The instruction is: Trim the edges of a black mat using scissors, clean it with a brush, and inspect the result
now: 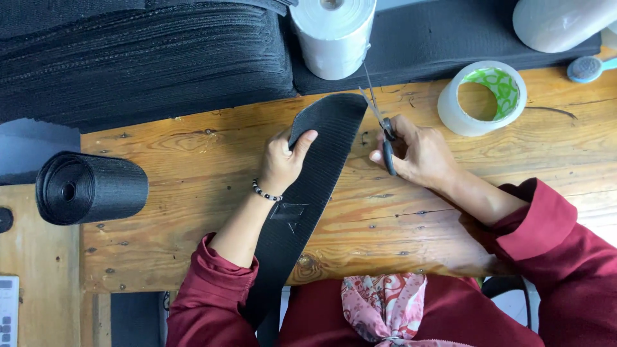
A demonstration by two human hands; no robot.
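**Black ribbed strap under the scissors**

Black ribbed fabric strap (pixel 308 186), long and rounded at its far end, is lying diagonally across the wooden plank desk (pixel 193 167), running from my lap up toward the middle of the desk. I am pinching its left edge with my left hand (pixel 283 160), thumb pressing on top near the rounded end, a beaded bracelet (pixel 265 192) sitting on that wrist. I am gripping a pair of black-handled metal scissors (pixel 380 122) in my right hand (pixel 418 154), fingers clenched around the handles, the blades pointing away from me and meeting the strap's rounded tip at its right edge. I cannot tell how far the blades are parted.

Just beyond the scissors a white roll of film (pixel 334 35) is standing upright. A roll of clear tape with a green core (pixel 482 96) is lying to the right of my right hand. A stack of black fabric sheets (pixel 141 58) is filling the far left, and a rolled black mesh (pixel 90 187) is resting at the desk's left edge.
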